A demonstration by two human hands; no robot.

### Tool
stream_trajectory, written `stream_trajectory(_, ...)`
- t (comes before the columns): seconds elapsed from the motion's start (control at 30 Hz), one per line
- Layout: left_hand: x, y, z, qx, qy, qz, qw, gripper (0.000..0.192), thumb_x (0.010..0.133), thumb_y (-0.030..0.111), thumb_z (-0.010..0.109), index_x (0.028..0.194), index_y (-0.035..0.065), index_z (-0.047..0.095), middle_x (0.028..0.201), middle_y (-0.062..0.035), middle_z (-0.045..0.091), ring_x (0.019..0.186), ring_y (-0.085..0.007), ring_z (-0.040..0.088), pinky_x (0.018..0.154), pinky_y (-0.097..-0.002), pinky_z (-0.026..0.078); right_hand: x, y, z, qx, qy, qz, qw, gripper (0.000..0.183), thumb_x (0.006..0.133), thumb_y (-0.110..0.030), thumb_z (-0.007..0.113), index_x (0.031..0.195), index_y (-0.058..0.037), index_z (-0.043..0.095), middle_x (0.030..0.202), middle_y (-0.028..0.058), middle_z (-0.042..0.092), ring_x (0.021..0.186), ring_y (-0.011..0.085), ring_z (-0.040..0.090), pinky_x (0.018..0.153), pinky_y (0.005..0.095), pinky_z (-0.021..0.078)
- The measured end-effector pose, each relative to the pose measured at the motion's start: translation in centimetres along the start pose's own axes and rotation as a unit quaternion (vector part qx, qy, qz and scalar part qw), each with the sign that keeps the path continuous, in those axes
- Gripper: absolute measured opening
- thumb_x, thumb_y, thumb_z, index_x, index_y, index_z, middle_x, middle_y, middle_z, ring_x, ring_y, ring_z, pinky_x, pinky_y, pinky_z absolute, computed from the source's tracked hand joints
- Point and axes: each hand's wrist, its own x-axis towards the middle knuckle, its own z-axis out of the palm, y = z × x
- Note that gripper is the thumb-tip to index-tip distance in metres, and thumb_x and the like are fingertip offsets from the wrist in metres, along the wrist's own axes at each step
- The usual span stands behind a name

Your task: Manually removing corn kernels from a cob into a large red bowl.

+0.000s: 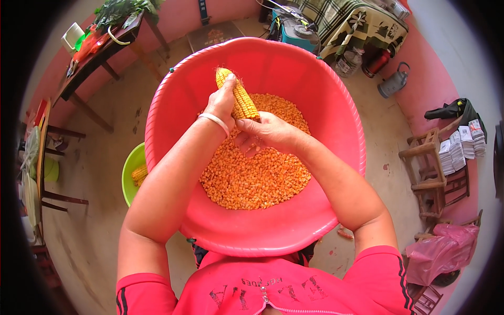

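My left hand (pixel 222 101), with a pale bracelet at its wrist, grips an ear of yellow corn (pixel 245 103) above a large red plastic basin (pixel 252 232). The thumb lies along the ear, whose tip points up and left. At the ear's lower end is my right hand (pixel 269 132), its thumb against the end and its palm turned up, with a few loose kernels at its fingers. Below both hands a heap of orange corn kernels (pixel 256 181) covers the middle of the basin.
A green basin (pixel 128 173) with ears of corn stands on the floor at the left, partly behind the red one. Tables (pixel 84 65) line the left side. At the right are wooden chairs (pixel 425 157), a grey jug (pixel 393 82) and a pink plastic bag (pixel 443 252).
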Motion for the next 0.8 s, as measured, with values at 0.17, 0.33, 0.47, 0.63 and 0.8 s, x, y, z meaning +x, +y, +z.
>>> stream_trajectory(0.17, 0.3, 0.6, -0.5, -0.01, -0.023, -0.013, 1.0, 0.039, 0.096, 0.037, 0.047, 0.112, 0.0018, 0.045, 0.093, -0.0174, 0.056, 0.085, -0.033, 0.062, 0.071, -0.0483, 0.056, -0.4, -0.4, 0.5, -0.056, 0.025, -0.009, 0.998, 0.035, 0.09, -0.024, 0.055, 0.116, -0.0019, 0.048, 0.099, 0.0118, 0.062, 0.085, 0.0211, 0.064, 0.075, 0.0389, 0.0569)
stream_trajectory(0.33, -0.2, 1.1, -0.3, 0.019, -0.032, 0.0, 0.999, 0.042, 0.09, 0.037, 0.059, 0.109, 0.001, 0.048, 0.089, -0.0152, 0.057, 0.08, -0.0293, 0.063, 0.068, -0.0442, 0.057, -0.7, -1.1, 1.1, -0.006, 0.019, 0.001, 1.0, 0.04, 0.089, -0.027, 0.058, 0.117, -0.0012, 0.045, 0.098, 0.0111, 0.06, 0.083, 0.0203, 0.063, 0.071, 0.0382, 0.0579)
stream_trajectory(0.47, 0.0, 0.6, 0.2, 0.044, 0.002, -0.007, 0.999, 0.04, 0.088, 0.035, 0.063, 0.105, 0.0014, 0.05, 0.081, -0.0134, 0.057, 0.071, -0.0262, 0.062, 0.062, -0.0411, 0.056, 0.1, -0.4, 0.4, -0.061, 0.069, 0.005, 0.996, 0.04, 0.089, -0.033, 0.06, 0.11, -0.0013, 0.046, 0.086, 0.0087, 0.059, 0.073, 0.0178, 0.063, 0.064, 0.0353, 0.0587)
stream_trajectory(0.63, 0.7, 0.8, -0.7, 0.023, 0.025, -0.023, 0.999, 0.035, 0.089, 0.034, 0.062, 0.103, 0.0032, 0.051, 0.077, -0.0129, 0.057, 0.069, -0.0259, 0.061, 0.059, -0.0404, 0.056, -0.3, -0.9, 1.3, -0.115, 0.041, -0.008, 0.992, 0.037, 0.09, -0.029, 0.058, 0.112, -0.0019, 0.047, 0.088, 0.0081, 0.06, 0.077, 0.0171, 0.063, 0.066, 0.0347, 0.0585)
stream_trajectory(0.8, 0.5, 0.7, -0.6, -0.002, -0.005, -0.023, 1.0, 0.038, 0.089, 0.037, 0.06, 0.105, 0.004, 0.05, 0.081, -0.0138, 0.058, 0.07, -0.0253, 0.061, 0.061, -0.0397, 0.056, -0.7, -0.9, 1.0, -0.006, 0.012, -0.015, 1.0, 0.041, 0.092, -0.034, 0.054, 0.117, -0.0034, 0.045, 0.096, 0.0107, 0.062, 0.078, 0.0178, 0.064, 0.067, 0.0365, 0.058)
